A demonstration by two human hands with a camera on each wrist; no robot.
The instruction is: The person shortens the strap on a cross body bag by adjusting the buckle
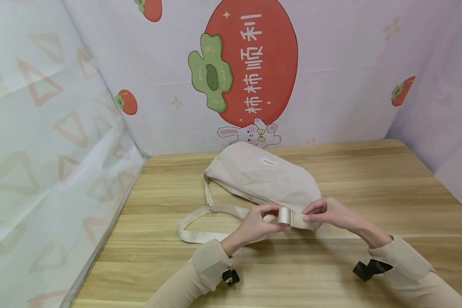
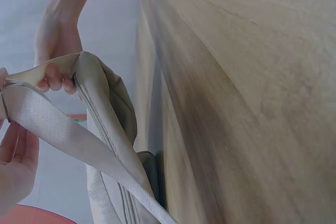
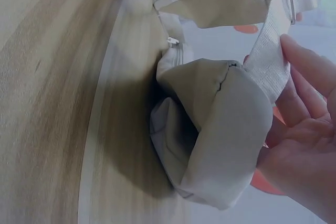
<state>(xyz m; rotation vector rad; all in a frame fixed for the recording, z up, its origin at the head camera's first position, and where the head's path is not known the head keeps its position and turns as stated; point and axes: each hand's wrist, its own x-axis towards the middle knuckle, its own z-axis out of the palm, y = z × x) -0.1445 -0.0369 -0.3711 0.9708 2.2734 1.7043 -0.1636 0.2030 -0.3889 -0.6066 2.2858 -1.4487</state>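
Observation:
A cream shoulder bag (image 1: 262, 171) with a long zipper and a small white label lies on the wooden table. My left hand (image 1: 256, 224) pinches its webbing strap beside the metal slider buckle (image 1: 291, 217), where the strap folds into a loop. To the right, my right hand (image 1: 333, 212) pinches the strap (image 1: 299, 220) between thumb and fingers, near the bag's right end. The rest of the strap curves out to the left on the table. In the right wrist view, the bag's end panel (image 3: 231, 135) faces the camera, and the strap rises from its top corner.
The wooden table (image 1: 369, 179) reaches back to a printed cloth backdrop (image 1: 331, 85) with a large persimmon and a rabbit. At the left hangs a pale curtain (image 1: 42, 171) with triangle prints. Black wrist devices (image 1: 371, 269) sit at both sleeve cuffs.

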